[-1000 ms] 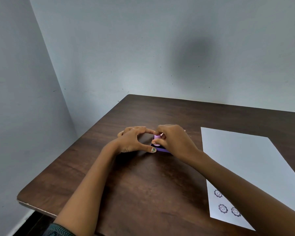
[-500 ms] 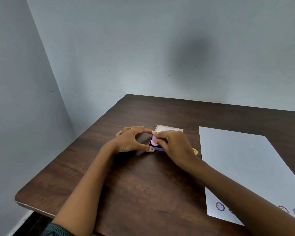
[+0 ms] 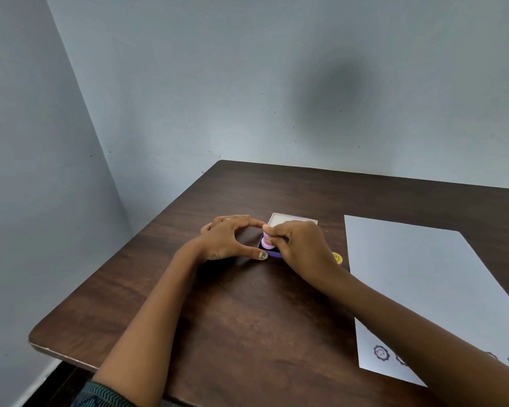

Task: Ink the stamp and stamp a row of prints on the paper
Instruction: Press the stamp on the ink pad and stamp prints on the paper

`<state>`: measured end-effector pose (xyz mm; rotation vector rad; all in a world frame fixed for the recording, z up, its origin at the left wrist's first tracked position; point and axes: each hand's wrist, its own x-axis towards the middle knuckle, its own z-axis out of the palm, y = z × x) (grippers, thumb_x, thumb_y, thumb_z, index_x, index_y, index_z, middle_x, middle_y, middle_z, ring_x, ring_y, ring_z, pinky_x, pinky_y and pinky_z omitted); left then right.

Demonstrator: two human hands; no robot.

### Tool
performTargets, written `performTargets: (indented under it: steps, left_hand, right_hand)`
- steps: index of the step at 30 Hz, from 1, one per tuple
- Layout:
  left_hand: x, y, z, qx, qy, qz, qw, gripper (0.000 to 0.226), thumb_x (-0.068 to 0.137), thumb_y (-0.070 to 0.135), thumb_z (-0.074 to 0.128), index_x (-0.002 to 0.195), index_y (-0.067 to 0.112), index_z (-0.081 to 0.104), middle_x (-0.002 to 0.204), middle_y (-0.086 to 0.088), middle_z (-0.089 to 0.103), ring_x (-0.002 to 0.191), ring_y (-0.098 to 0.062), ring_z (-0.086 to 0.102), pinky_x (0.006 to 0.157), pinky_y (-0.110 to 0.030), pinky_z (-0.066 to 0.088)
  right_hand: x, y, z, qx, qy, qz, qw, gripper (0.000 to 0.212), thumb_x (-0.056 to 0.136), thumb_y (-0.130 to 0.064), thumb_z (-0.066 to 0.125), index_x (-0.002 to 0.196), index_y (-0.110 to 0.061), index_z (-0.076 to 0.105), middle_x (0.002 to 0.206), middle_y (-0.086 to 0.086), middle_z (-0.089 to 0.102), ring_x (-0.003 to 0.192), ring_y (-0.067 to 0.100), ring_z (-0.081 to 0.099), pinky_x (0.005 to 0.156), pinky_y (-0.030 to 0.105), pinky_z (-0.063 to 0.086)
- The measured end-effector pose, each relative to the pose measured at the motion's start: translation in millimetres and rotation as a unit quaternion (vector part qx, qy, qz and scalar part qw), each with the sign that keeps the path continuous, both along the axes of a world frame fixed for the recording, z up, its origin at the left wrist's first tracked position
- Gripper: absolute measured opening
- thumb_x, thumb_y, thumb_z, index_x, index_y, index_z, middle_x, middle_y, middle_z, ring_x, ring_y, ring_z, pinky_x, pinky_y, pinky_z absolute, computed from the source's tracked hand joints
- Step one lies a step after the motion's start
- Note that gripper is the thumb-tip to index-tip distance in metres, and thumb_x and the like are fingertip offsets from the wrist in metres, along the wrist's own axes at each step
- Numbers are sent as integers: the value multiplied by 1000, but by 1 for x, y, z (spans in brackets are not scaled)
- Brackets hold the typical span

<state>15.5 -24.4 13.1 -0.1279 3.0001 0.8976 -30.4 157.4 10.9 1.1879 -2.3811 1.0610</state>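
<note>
Pressing: pink stamp sits upright on the purple ink pad, near the middle of the table.
Right hand: fingers closed around the stamp's top, pinching it from above; hand covers most of the pad.
Left hand: thumb and index finger spread in an open C, tips touching the pad's left edge; nothing gripped, just bracing. Ring on one finger, green polish on the thumbnail.
Pad lid: pale, open, standing up behind the pad, partly hidden by the right hand.
Yellow item: small, round, just right of the right hand; too hidden to identify.
Paper: white sheet lying flat, right of the pad, apart from it.
Prints: flower-shaped face marks along the paper's near edge, some hidden by the right forearm.
Table: dark wood, in a corner of grey walls.
</note>
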Motion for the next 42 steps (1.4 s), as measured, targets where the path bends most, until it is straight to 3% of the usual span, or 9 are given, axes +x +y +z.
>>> performTargets:
  steps: [2,6,14,16,21,24,30,36,42]
  left_hand:
    - [0,0,0,-1,-1,-1,1000,62,63,63,73,118,63,44,148,16,35,141,-16,15,111,-44,10]
    - [0,0,0,2,-1,-1,1000,60,62,64,73,113,67,43,149,16,35,142,-15,15,111,-43,11]
    - [-1,-1,-1,-4,-5,0,1000,65,61,67,72,119,64,43,150,15,33,142,-17,15,113,-46,11]
    - [-1,-1,-1,-4,-4,2,1000,65,61,66,72,120,63,43,150,15,33,142,-17,16,113,-46,11]
    - [0,-1,-1,-5,-1,0,1000,62,61,66,72,115,67,43,150,16,33,142,-17,16,113,-47,10]
    - [0,0,0,-1,-3,-1,1000,55,60,67,72,105,73,41,150,15,33,142,-17,16,113,-47,11]
    - [0,0,0,-4,-1,1,1000,63,61,66,72,118,65,44,150,14,34,142,-18,16,114,-49,12]
    - [0,-1,-2,-2,4,0,1000,62,62,65,72,116,65,44,149,15,35,141,-16,17,112,-47,11]
    - [-1,-1,-2,-4,1,-1,1000,62,62,64,72,117,64,43,148,15,35,141,-17,17,114,-48,12]
  right_hand:
    - [0,1,-1,-2,3,2,1000,19,82,-14,66,99,-8,72,93,14,75,80,21,67,77,31,51]
    - [-6,-1,2,-68,-89,-28,993,20,73,-9,72,93,-11,74,91,11,76,71,3,59,67,1,40]
    - [-6,1,-2,-79,-76,-27,994,20,76,-9,70,96,-10,72,92,11,76,62,-6,56,66,-4,38]
    - [-5,-1,-3,-71,-57,-27,996,20,77,-8,69,97,-9,72,92,12,76,64,-3,58,69,2,42]
    - [-3,1,-3,-1,15,5,1000,18,83,-13,63,98,-7,72,88,16,74,80,27,64,76,43,51]
    - [-4,-2,0,-12,-25,-9,1000,17,79,-11,66,94,-9,73,89,14,75,79,21,66,78,40,51]
    - [-3,0,0,-78,-87,-14,993,19,73,-8,73,92,-9,74,90,10,76,65,-17,57,66,-2,39]
    - [-2,0,-2,-7,30,13,999,21,82,-11,65,101,-5,71,93,17,74,82,26,65,77,36,50]
    - [-5,-2,-3,-54,-36,-13,998,20,77,-11,69,96,-9,73,92,11,76,76,9,62,75,24,50]
